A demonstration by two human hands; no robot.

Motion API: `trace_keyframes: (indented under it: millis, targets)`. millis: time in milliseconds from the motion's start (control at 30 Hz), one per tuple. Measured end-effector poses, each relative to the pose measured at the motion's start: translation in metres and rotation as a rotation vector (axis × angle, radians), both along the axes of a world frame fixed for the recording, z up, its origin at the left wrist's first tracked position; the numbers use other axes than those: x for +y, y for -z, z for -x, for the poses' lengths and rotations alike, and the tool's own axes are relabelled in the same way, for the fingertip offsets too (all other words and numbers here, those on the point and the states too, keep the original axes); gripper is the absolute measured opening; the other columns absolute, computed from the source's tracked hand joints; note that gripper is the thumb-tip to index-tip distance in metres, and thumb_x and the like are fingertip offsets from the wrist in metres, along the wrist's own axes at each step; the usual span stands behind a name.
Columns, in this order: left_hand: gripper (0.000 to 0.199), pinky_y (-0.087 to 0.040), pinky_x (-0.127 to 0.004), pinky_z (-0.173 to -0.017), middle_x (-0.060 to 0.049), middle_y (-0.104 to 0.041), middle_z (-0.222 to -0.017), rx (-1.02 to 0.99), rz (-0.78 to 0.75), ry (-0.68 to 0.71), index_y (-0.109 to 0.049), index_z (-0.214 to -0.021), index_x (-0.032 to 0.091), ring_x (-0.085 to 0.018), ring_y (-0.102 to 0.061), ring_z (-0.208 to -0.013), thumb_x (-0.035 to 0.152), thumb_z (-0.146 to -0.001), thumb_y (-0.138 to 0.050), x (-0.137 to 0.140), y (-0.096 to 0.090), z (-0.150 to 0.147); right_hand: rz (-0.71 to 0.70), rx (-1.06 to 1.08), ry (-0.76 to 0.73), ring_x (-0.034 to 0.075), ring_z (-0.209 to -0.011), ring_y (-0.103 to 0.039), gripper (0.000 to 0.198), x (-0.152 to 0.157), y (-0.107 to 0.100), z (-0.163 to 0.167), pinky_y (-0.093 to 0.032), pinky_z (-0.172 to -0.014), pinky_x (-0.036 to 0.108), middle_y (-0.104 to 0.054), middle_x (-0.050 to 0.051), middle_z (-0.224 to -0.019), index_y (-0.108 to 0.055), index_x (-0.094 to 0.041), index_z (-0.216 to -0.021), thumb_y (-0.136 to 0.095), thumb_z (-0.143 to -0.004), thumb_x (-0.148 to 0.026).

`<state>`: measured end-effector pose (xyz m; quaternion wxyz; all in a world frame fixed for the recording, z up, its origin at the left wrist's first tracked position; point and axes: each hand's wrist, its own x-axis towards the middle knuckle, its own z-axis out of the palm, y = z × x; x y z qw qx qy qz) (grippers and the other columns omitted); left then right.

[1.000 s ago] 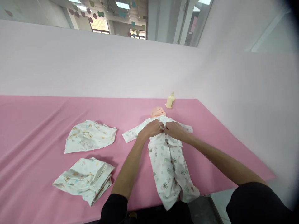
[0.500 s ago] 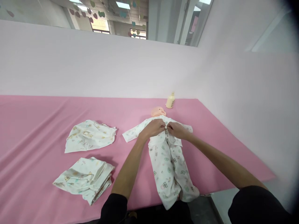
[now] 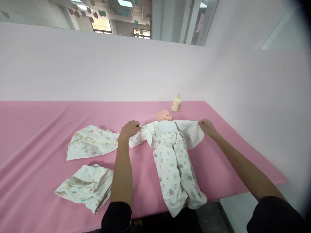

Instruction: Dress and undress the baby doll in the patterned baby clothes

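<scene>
A baby doll lies on its back, head toward the wall, in a patterned white shirt and matching trousers. The shirt front is spread apart, baring the doll's pale torso. My left hand is closed on the shirt's edge on the left, above the sleeve. On the other side my right hand pinches the opposite front panel and holds it outward, its plain inner side showing. The doll's arm on the right is hidden behind that panel.
A pale yellow pump bottle stands beyond the doll's head. To the left lie two patterned white cloth pieces, one spread flatter and one folded. Pink cloth covers the table, bordered by white walls.
My hands have moved apart from the middle of the doll's chest, left and right. The shirt front, closed before, is now pulled wide, exposing the torso.
</scene>
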<state>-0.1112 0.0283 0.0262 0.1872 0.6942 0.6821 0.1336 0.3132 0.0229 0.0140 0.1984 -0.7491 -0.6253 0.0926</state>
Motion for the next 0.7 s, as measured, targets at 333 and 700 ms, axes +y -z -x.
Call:
trace_keyframes:
  millis: [333,700]
  targets:
    - [0.045,-0.043,-0.027,-0.077,-0.008,-0.065,-0.127,-0.095,0.120,-0.021,-0.060,-0.118,0.023,-0.025,-0.061,-0.112,0.046,-0.079,-0.063,0.015,0.020,-0.013,-0.144,-0.086,-0.236,0.025,-0.112,-0.055,0.022,0.005,0.015,0.056,-0.041,-0.097,0.035,-0.063,0.015,-0.117,-0.062,-0.014,-0.102,-0.044,-0.091,-0.021]
    - [0.023,-0.039,-0.031,-0.078,-0.011,-0.068,-0.107,-0.041,-0.043,-0.136,-0.057,-0.093,0.019,-0.026,-0.062,-0.103,0.038,-0.090,-0.046,0.025,0.035,-0.041,0.054,-0.477,-0.957,0.027,-0.113,-0.061,0.026,0.033,0.002,0.215,-0.046,-0.094,0.035,-0.065,0.016,-0.121,-0.065,-0.010,-0.108,-0.056,-0.084,-0.015]
